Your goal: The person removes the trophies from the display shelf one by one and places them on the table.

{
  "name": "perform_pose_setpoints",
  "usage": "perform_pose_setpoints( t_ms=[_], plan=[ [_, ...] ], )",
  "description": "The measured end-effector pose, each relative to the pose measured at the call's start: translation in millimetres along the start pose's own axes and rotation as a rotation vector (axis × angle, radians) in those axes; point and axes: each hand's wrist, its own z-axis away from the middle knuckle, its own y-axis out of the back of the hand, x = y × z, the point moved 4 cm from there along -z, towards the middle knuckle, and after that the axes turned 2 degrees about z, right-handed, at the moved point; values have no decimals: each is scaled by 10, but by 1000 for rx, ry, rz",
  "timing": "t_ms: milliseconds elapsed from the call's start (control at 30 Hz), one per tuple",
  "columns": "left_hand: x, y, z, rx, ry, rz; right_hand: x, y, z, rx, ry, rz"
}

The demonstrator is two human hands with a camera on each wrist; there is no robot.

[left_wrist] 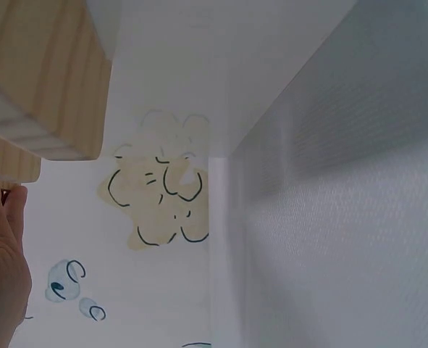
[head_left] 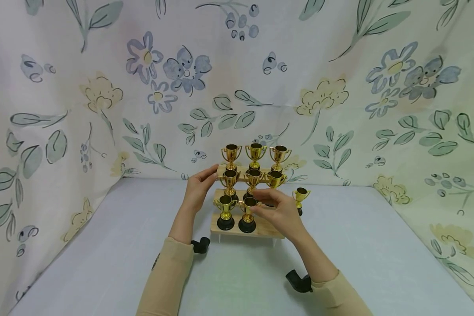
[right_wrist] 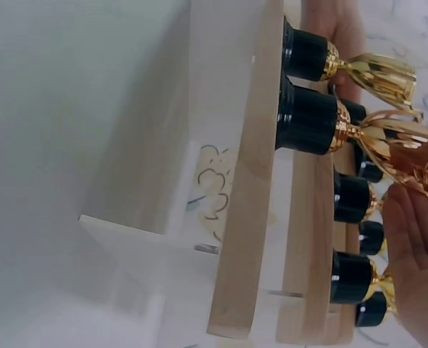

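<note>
Front trophy (head_left: pixel 247 224), gold cup on black base, stands upright on the lowest step of the wooden stand (head_left: pixel 269 227), just right of a second trophy (head_left: pixel 225 223). Right hand (head_left: pixel 280 213) has a narrow grip at the cup's right handle, thumb and fingers either side; looks like a pinch, fingertips partly hidden. Left hand (head_left: pixel 197 189) touches the left end of the top step, fingers extended, grip holding no trophy. Middle-step trophies (head_left: pixel 229 179), three in a row; top-step trophies (head_left: pixel 255 152), also three. Loose trophy (head_left: pixel 300 195) on the table (head_left: pixel 371 245), right of the stand. Floral cloth (head_left: pixel 237 57) behind. Black wrist pieces (head_left: pixel 299 281) beside both sleeves (head_left: pixel 170 272).
</note>
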Motion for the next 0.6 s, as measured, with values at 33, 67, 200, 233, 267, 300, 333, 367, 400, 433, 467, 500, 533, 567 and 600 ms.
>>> perform_pose_setpoints(
  t_ms=[33,67,200,233,267,300,333,367,400,433,467,500,533,567,600],
  plan=[
    [-3,0,-2,-1,1,0,6,-9,0,-5,-10,-4],
    [-6,0,-4,-2,2,1,10,-16,-1,-8,-19,-8],
    [-6,-1,-13,1,2,4,28,-30,-6,-15,-39,5],
    [-6,-2,-15,3,2,1,31,-31,-5,-16,-45,8],
    [-5,-2,-15,3,0,-4,33,-33,-4,-17,-50,9],
    [-5,-2,-15,6,0,-4,36,-35,-2,-17,-55,11],
    [-4,-3,-14,5,-2,-10,36,-37,1,-17,-60,13],
    [-3,-3,-15,7,-3,-11,41,-39,2,-19,-67,14],
    [-2,-3,-13,9,-3,-14,45,-42,5,-20,-72,16],
    [-3,-3,-14,11,-3,-13,50,-44,7,-21,-78,20],
    [-1,-4,-12,8,-6,-15,54,-47,8,-22,-84,22],
    [-1,-5,-11,12,-3,-12,60,-50,9,-22,-86,27],
    [-1,-6,-10,11,-2,-11,67,-53,9,-23,-88,28],
    [-2,-6,-9,14,1,-6,72,-57,9,-25,-87,32],
    [-3,-6,-8,15,4,-5,76,-62,9,-25,-85,35]
  ],
)
